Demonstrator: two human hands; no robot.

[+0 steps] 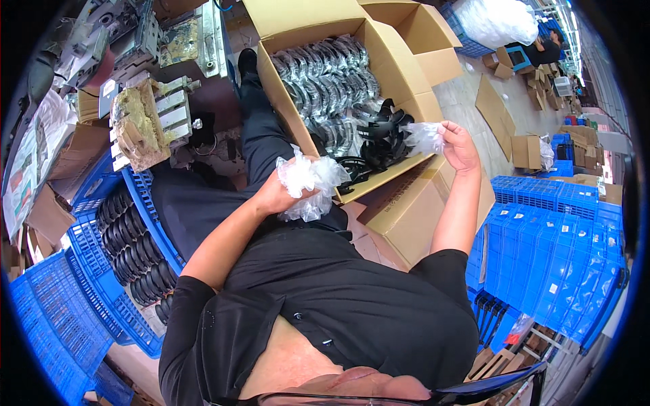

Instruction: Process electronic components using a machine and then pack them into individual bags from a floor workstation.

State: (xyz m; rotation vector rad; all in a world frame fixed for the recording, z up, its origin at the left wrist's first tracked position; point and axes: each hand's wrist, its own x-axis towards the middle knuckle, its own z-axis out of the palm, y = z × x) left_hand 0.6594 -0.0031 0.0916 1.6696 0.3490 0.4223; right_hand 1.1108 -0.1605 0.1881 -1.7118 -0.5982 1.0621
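Observation:
My left hand [272, 195] is closed around a bunch of crumpled clear plastic bags [311, 181], which hangs over the near left side of an open cardboard box [401, 74]. Over the box's right edge, my right hand [460, 145] pinches a smaller clear plastic bag [423, 137] between thumb and fingers. Inside the box lie rows of curved black parts in clear wrapping [328, 88]. Nearer to me in the same box are loose black parts [382, 139] without visible wrapping. Their exact kind cannot be made out.
A blue crate [139, 203] with stacked black curved parts stands at my left. Stacked blue crates [542, 250] rise at my right. Another cardboard box [416, 210] touches the open box's near right side. Metal machinery [152, 118] stands at the far left.

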